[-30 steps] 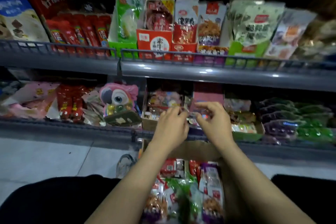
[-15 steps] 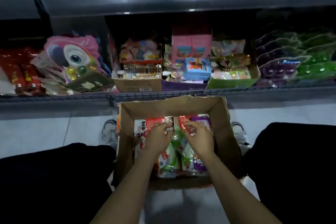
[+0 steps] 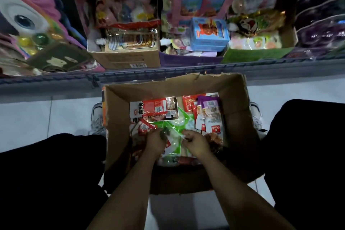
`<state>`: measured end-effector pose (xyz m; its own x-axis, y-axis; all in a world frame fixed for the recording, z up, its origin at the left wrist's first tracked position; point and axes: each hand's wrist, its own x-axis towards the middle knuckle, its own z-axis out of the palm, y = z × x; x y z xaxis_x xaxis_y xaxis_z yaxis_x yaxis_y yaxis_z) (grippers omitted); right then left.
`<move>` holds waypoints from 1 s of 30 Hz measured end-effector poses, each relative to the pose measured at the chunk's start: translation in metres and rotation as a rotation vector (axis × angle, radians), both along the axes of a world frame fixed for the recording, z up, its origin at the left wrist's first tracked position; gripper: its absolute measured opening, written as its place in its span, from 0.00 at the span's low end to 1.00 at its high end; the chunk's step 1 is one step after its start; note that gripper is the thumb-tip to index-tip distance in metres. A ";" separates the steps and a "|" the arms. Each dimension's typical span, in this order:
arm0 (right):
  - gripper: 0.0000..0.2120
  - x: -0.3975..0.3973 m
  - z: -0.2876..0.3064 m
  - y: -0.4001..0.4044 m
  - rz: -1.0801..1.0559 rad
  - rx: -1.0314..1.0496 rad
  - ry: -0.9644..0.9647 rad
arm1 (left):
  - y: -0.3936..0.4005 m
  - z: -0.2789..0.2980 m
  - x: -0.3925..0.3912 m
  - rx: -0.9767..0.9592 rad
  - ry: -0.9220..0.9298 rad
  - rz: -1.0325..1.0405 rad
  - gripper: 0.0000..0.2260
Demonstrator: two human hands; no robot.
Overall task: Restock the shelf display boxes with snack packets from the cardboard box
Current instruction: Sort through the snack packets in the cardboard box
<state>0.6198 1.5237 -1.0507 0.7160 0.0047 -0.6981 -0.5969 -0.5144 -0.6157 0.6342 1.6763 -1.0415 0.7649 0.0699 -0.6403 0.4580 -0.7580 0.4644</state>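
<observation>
An open cardboard box (image 3: 237, 117) stands on the floor between my knees, holding several snack packets. A red and white packet (image 3: 153, 109) lies at its far left, purple and white packets (image 3: 209, 115) at the right, green and clear packets (image 3: 177, 127) in the middle. Both hands are down inside the box. My left hand (image 3: 155, 141) has its fingers curled on the left edge of a green and clear packet. My right hand (image 3: 195, 142) pinches its right edge. On the shelf above stand display boxes: a brown one (image 3: 127, 59), a purple one (image 3: 188, 60) and a green one (image 3: 255, 55).
A shelf rail (image 3: 168, 73) runs just beyond the box's far wall. A pink owl-shaped toy pack (image 3: 28, 20) lies on the shelf at the left, purple jelly cups (image 3: 321, 30) at the right. My dark-trousered knees (image 3: 46, 173) flank the box, with white shoes (image 3: 97, 117) beside it.
My hands left the shelf display boxes and dropped into the cardboard box, then drew nearer to me over the green packets. The view tilted down.
</observation>
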 end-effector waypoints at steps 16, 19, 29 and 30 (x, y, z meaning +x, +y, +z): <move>0.10 -0.003 -0.029 0.028 0.073 0.021 0.102 | 0.008 -0.027 0.018 -0.096 0.144 0.223 0.03; 0.09 0.002 -0.029 0.023 -0.101 0.013 0.087 | 0.009 -0.019 0.030 -0.117 0.103 0.148 0.07; 0.08 0.042 0.025 0.008 -0.357 0.159 -0.103 | -0.001 0.028 0.055 -0.348 -0.036 0.406 0.07; 0.08 0.046 0.032 0.007 -0.363 0.165 -0.145 | -0.003 0.037 0.058 -0.358 -0.042 0.414 0.07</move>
<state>0.6661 1.5303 -1.0187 0.7826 -0.1625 -0.6010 -0.6222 -0.1739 -0.7633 0.6919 1.6738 -1.0043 0.7452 0.1533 -0.6490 0.6599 -0.3096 0.6846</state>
